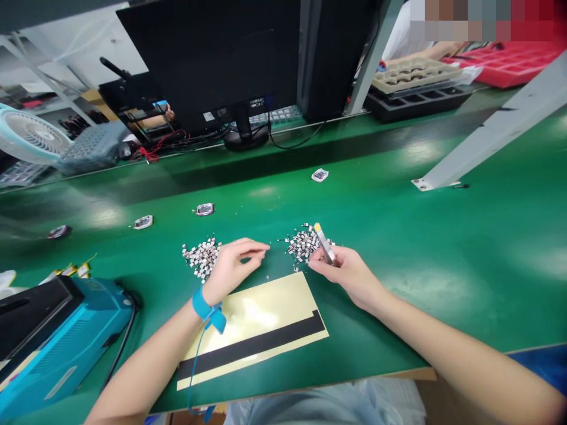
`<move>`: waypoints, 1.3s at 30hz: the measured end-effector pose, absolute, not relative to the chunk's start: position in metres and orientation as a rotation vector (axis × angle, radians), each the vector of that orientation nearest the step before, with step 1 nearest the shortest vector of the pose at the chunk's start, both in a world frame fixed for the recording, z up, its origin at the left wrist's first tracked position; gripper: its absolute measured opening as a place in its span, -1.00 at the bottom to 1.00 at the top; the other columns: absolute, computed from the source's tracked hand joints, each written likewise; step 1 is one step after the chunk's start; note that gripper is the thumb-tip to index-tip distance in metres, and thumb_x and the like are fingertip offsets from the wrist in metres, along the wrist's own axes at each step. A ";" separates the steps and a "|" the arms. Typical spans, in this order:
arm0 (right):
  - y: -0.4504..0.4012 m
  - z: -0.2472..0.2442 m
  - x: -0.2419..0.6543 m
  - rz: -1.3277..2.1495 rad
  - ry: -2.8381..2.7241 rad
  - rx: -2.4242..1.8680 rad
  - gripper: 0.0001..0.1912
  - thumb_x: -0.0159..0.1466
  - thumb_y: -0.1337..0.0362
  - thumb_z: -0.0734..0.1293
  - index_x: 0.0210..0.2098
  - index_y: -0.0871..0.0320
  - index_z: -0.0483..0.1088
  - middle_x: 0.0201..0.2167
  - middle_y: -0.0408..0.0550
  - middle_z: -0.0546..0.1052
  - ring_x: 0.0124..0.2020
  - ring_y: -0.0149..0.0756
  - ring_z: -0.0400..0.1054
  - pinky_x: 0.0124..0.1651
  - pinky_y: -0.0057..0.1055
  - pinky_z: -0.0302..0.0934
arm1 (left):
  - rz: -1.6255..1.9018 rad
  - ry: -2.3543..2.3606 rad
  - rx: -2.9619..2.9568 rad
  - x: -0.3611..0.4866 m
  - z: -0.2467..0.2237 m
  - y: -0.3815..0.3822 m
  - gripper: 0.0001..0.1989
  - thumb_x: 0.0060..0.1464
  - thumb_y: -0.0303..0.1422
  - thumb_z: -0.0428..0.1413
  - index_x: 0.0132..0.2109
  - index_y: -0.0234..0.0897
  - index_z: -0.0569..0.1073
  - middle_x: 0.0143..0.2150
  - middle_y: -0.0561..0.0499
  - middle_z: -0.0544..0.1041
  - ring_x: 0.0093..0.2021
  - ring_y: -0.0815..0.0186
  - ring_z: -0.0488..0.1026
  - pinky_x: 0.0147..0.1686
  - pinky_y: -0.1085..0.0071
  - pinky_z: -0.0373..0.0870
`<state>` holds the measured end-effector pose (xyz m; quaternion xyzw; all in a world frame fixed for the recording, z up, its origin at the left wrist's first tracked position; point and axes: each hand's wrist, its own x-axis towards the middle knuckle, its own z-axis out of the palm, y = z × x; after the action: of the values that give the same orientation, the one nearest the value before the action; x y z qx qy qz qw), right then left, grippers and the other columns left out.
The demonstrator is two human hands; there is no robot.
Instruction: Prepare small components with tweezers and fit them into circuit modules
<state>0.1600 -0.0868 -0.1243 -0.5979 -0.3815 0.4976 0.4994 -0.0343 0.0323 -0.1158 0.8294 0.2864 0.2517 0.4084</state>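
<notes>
My right hand (343, 271) is wrapped round metal tweezers (326, 245) with a yellow end, beside a pile of small parts (302, 243). My left hand (234, 264), with a blue wrist strap (207, 308), hovers at the right edge of another pile of small parts (201, 258). Its thumb and fingertips come together; whatever may be between them is too small to make out. Below both hands lies a pale yellow sheet (266, 304) with a black strip (261, 342) along its lower part.
Small white-framed parts (319, 175) sit in a spread-out row farther back on the green table (381, 224). A blue machine (66, 348) stands at the left, a monitor (212, 53) at the back. A metal post (496, 124) and stacked trays (416, 77) are at the right.
</notes>
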 end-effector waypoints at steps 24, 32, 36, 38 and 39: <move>-0.089 -0.134 0.136 1.402 -1.043 -1.309 -0.75 0.02 0.14 0.34 -0.48 0.23 0.34 -0.55 -0.18 0.30 -0.53 -0.48 0.09 -0.45 -0.51 -0.05 | 1.012 0.439 2.253 -0.022 -0.142 -0.014 -0.74 -0.01 -0.47 0.11 -0.11 -0.33 0.37 -0.36 -0.02 0.54 -0.37 0.42 0.48 -0.34 0.56 0.41; -0.089 -0.138 0.136 1.405 -1.051 -1.376 -0.76 0.01 0.15 0.34 -0.52 0.23 0.33 -0.64 -0.22 0.20 -0.57 -0.49 0.02 -0.49 -0.51 -0.12 | 1.082 0.344 2.369 -0.023 -0.141 -0.015 -0.83 0.01 -0.48 0.09 -0.18 -0.33 0.40 -0.42 -0.01 0.53 -0.44 0.45 0.45 -0.43 0.60 0.38; -0.089 -0.138 0.136 1.399 -0.981 -1.367 -0.75 -0.06 0.19 0.40 -0.59 0.24 0.31 -0.59 -0.18 0.30 -0.53 -0.46 0.12 -0.45 -0.50 -0.03 | 1.070 0.294 2.363 -0.022 -0.143 -0.017 -0.85 0.02 -0.47 0.08 -0.20 -0.34 0.41 -0.38 -0.05 0.53 -0.41 0.42 0.46 -0.40 0.57 0.40; -0.089 -0.137 0.136 1.451 -0.924 -1.321 -0.74 -0.10 0.22 0.42 -0.62 0.24 0.29 -0.56 -0.16 0.35 -0.50 -0.45 0.17 -0.41 -0.49 0.02 | 1.076 0.280 2.353 -0.021 -0.144 -0.018 -0.86 0.02 -0.46 0.07 -0.21 -0.35 0.41 -0.38 -0.05 0.53 -0.41 0.41 0.46 -0.39 0.56 0.39; -0.090 -0.136 0.137 1.477 -0.898 -1.297 -0.73 -0.11 0.24 0.43 -0.64 0.24 0.26 -0.55 -0.15 0.37 -0.49 -0.45 0.20 -0.38 -0.49 0.04 | 1.074 0.285 2.345 -0.021 -0.145 -0.018 -0.87 0.03 -0.45 0.06 -0.22 -0.35 0.41 -0.39 -0.05 0.54 -0.41 0.42 0.46 -0.40 0.57 0.39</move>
<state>0.1366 -0.0898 -0.1360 -0.5296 -0.3667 0.6028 0.4709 -0.0210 -0.0182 -0.1449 0.8701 0.1057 0.3986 0.2700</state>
